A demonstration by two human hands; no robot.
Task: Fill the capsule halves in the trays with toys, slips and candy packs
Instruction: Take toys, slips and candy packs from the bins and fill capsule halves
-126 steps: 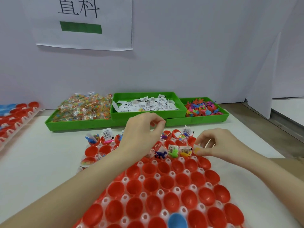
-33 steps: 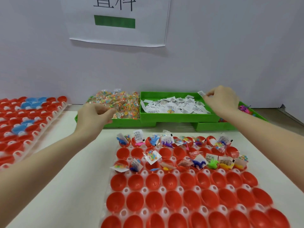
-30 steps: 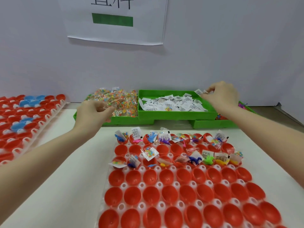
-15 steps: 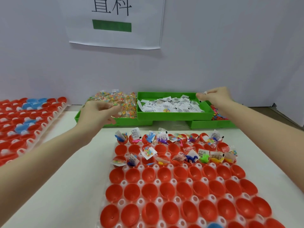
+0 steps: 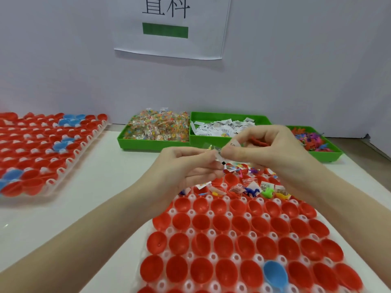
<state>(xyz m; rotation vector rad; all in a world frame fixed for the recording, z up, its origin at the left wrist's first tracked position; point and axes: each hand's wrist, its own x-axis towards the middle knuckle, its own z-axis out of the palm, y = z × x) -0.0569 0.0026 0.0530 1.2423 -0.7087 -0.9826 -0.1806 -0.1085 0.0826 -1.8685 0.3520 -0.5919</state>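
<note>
Your left hand (image 5: 186, 166) and right hand (image 5: 262, 149) pinch a candy pack (image 5: 212, 149) and slip (image 5: 234, 143) together at the tray's (image 5: 191, 213) 12 o'clock edge; next they need an empty red cup (image 5: 182, 205).

Open white tabletop (image 5: 101, 187) at centre left of the frame, between the side tray of capsule halves (image 5: 42, 149) at far left and the main tray (image 5: 243, 240) at lower centre. Blocked above the main tray's far rows by the left hand (image 5: 186, 168) and right hand (image 5: 262, 149), fingertips meeting. Walled along the back by three green bins (image 5: 228, 140) under the upright white panel (image 5: 296, 70).
</note>
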